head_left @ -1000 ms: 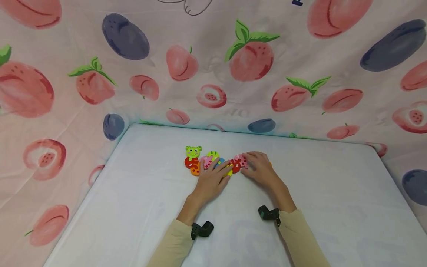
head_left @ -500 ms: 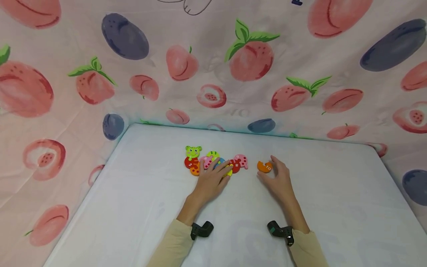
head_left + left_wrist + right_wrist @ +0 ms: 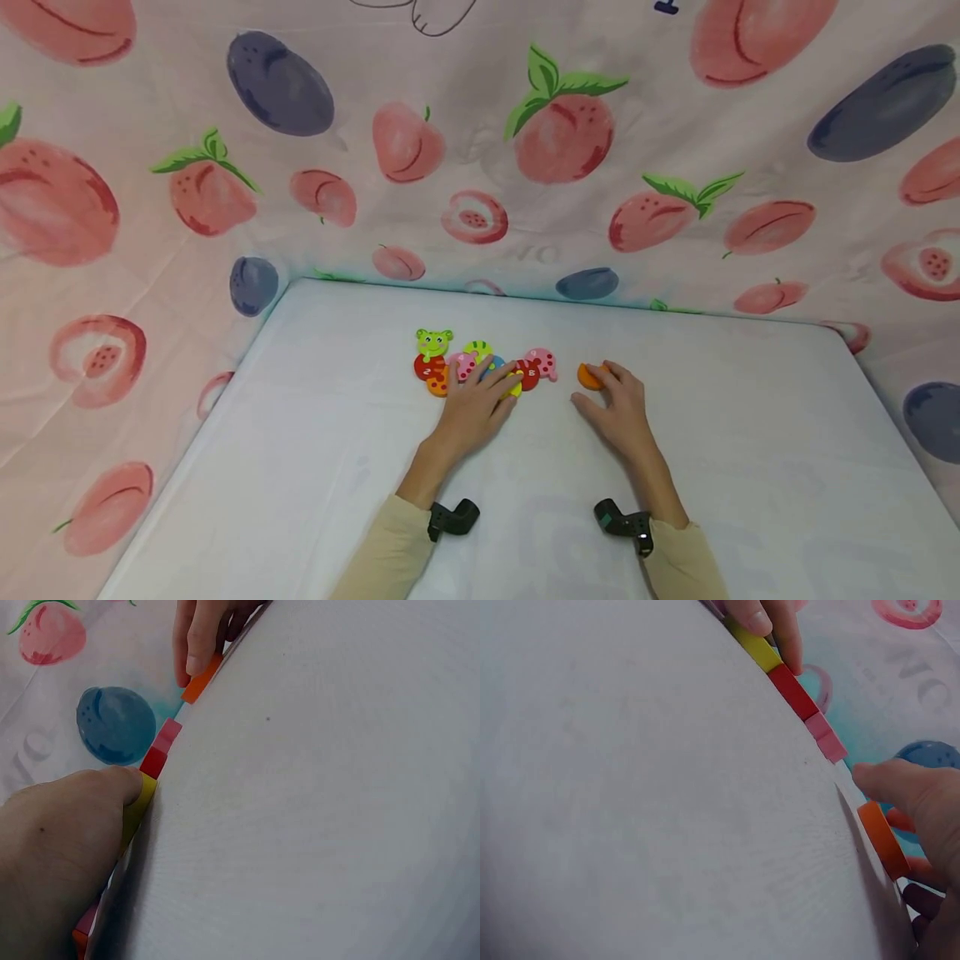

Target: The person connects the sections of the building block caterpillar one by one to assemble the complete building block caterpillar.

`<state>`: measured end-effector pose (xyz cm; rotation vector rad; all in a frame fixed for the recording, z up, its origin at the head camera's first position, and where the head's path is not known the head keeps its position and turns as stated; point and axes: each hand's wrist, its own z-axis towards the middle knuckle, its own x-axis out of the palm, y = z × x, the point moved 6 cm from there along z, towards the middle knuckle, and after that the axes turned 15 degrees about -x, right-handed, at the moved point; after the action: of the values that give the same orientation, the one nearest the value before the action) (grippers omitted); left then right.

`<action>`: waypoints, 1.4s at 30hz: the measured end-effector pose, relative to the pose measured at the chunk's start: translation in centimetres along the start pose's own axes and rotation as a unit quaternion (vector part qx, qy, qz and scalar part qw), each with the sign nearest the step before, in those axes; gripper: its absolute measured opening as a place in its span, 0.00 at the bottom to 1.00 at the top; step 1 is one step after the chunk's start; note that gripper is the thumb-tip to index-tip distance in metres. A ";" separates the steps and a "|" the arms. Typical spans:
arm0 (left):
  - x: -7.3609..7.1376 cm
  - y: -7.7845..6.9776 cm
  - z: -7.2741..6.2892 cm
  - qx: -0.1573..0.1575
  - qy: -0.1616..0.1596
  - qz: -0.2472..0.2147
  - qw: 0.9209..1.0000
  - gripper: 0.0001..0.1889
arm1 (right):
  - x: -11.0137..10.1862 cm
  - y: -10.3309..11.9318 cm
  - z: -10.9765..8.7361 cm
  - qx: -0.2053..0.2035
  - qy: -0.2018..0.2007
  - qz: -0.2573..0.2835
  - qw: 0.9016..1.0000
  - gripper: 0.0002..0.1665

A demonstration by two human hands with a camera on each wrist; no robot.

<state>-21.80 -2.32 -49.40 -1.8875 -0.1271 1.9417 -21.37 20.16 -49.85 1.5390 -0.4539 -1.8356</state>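
Note:
A caterpillar number puzzle lies on the white table. Its green smiling head (image 3: 433,342) is at the left end, followed by a red piece (image 3: 429,367). My left hand (image 3: 472,408) rests with spread fingers across the middle pieces, hiding parts of them, including a yellow piece (image 3: 139,814). Farther right, a red piece (image 3: 528,375) joins a pink dotted piece (image 3: 543,362) at the puzzle's right end. Apart from it lies a loose orange piece (image 3: 587,377). Fingers of my right hand (image 3: 618,408) touch its top and far side; the thumb stands away from it.
The white tabletop (image 3: 540,517) stretches around both hands. Behind it hangs a fruit-printed cloth (image 3: 480,150), meeting the table's back edge. Each wrist carries a small black camera (image 3: 453,518).
My right hand has left the pink end piece and moved right to the orange piece, uncovering it and then partly covering it with the fingers. My left hand has stayed in place.

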 end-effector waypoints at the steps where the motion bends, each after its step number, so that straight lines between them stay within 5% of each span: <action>1: 0.0 0.0 0.0 -0.001 0.001 0.000 1.000 0.24 | 0.0 0.0 0.0 -0.005 -0.007 0.004 1.000 0.29; 11: 0.1 0.2 -0.1 -0.008 0.001 0.002 1.000 0.24 | -0.3 0.3 0.1 -0.049 -0.056 0.034 0.997 0.18; 22: 0.2 0.2 -0.1 -0.008 0.006 0.004 1.000 0.24 | -0.1 -0.1 -0.2 0.031 -0.027 0.032 0.999 0.19; 42: -0.1 -0.1 -0.1 -0.002 -0.003 -0.011 1.000 0.24 | -0.1 0.2 -0.4 -0.012 -0.039 0.015 0.999 0.16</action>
<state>-21.70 -2.27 -49.32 -1.8742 -0.1529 1.9338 -20.90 20.17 -49.70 1.4409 -0.4884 -1.8760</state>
